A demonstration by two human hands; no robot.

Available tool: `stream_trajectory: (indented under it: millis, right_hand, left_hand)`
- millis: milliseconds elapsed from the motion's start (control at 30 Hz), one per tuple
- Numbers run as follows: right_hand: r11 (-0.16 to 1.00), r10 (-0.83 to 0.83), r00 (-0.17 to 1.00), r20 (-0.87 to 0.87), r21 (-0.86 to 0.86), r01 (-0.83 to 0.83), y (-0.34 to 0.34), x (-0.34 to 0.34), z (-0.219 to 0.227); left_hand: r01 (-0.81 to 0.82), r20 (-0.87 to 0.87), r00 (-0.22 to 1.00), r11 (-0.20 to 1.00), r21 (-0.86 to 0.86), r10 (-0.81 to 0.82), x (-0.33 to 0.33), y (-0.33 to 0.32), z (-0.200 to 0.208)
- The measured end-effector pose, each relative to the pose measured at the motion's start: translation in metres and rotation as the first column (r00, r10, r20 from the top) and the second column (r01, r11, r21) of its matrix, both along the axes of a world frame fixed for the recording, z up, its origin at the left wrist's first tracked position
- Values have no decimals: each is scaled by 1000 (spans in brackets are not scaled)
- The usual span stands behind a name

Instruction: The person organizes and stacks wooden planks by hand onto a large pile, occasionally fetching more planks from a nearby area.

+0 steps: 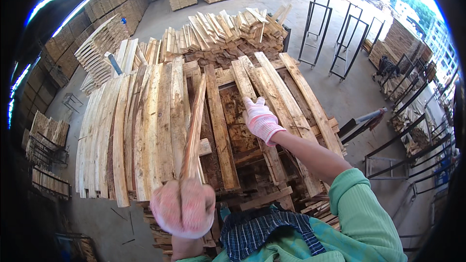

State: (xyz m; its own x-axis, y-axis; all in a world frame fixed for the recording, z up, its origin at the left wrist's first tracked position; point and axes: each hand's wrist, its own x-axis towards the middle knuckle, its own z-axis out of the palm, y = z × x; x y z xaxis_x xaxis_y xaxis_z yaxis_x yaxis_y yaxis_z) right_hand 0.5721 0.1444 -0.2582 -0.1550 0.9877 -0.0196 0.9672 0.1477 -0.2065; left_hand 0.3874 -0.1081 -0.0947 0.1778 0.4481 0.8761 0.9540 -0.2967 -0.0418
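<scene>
My left hand [183, 207], in a pink-and-white knit glove, is closed around the near end of a narrow wooden board [193, 136]. This board is tilted, its bark-streaked edge turned toward me. My right hand [262, 120], gloved alike, grips a second board [242, 80] from above, partway along its length; the fingertips are partly hidden. Beside it on the right lie several loose boards [279, 90], and one lone board [221, 131] lies to its left. Darker, rough boards [238, 123] show in the gap underneath.
A row of pale boards [145, 131] fills the stack's left side. Beyond lies a heap of loose boards [218, 34]. Black metal frames [315, 34] stand at the far right, more racks [407, 160] at the near right. Tall lumber stacks [121, 0] line the back left.
</scene>
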Motion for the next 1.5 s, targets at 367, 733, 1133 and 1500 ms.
stream_trajectory:
  millis: [367,733,1133,1500]
  right_hand:
    - [995,47,899,-435,-59,-80,-12,-60,24]
    - [997,-52,999,5,-63,52,-39,92,85]
    - [995,97,892,-442,51,-83,-14,147,44]
    - [986,58,984,-170,-143,-83,-19,148,67]
  left_hand:
    - [-44,-113,988,890,454,107,-11,2,10]
    - [83,-188,982,903,420,-3,-4,13,59]
    - [445,-307,624,650,-616,-719,85,12,-116]
    - [195,-355,806,779,-596,-474,107,20,-106]
